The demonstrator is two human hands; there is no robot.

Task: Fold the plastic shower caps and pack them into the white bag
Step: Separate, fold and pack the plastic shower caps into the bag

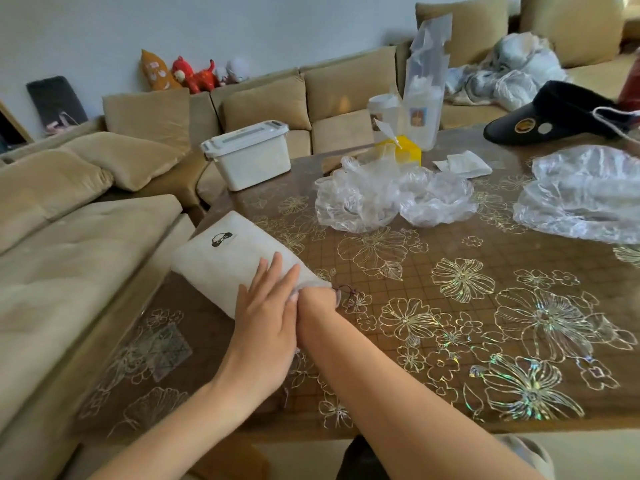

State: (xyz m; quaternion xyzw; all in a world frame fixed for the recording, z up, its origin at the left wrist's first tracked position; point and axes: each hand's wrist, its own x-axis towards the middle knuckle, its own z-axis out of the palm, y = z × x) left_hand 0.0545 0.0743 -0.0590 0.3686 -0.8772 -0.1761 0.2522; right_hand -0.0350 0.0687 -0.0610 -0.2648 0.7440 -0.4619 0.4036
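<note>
evidently the left hand [266, 306] lies flat, fingers straight, on the white drawstring bag [221, 258], likely steadying it; the right hand [316, 300] sits in its mouth, grip hidden.

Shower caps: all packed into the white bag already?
No, several crumpled shower caps lie loose on the table, apart from the white bag.

White bag [228, 261]: one; my hands: two, left hand [263, 320] and right hand [313, 301]; shower caps [391, 199]: two clear heaps, the second heap [581, 199] at my right, caps within each I cannot count; white lidded box [249, 154]: one; black visor [561, 112]: one; yellow box [408, 150]: one; flower-patterned table [450, 341]: one; orange cushion [154, 72]: one; red plush toys [194, 76] beside it: number unclear.
</note>
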